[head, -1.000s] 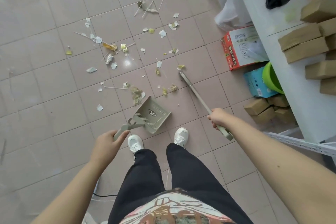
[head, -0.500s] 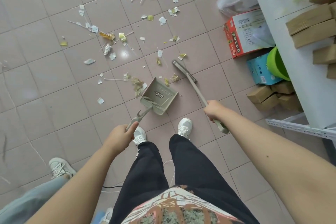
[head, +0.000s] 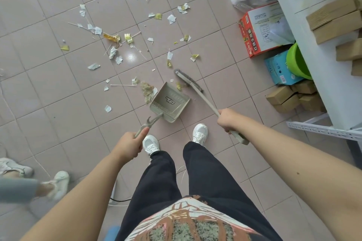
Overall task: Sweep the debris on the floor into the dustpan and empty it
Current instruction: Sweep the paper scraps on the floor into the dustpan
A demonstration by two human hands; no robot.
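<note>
A beige dustpan point(head: 170, 102) rests on the pink tiled floor just ahead of my feet, its mouth facing away from me. My left hand point(head: 128, 145) grips its long handle. My right hand point(head: 228, 119) is closed around the shaft of a grey broom point(head: 188, 80), whose head sits on the floor at the pan's far right corner. Debris point(head: 147, 89) of paper scraps, yellow foil bits and thin sticks lies beside the pan's left edge and spreads over the tiles farther out. The pan's inside looks bare.
On the right stand a white shelf unit point(head: 321, 76), a red and white box point(head: 261, 30), a blue box point(head: 278, 69), a green basin point(head: 296, 61) and brown cartons point(head: 293, 97). Another person's feet in white shoes point(head: 56, 184) are at the lower left.
The dustpan slid forward and to the right, closer to the debris. The broom head swung in toward the pan's far corner. Another person's feet came into view at lower left.
</note>
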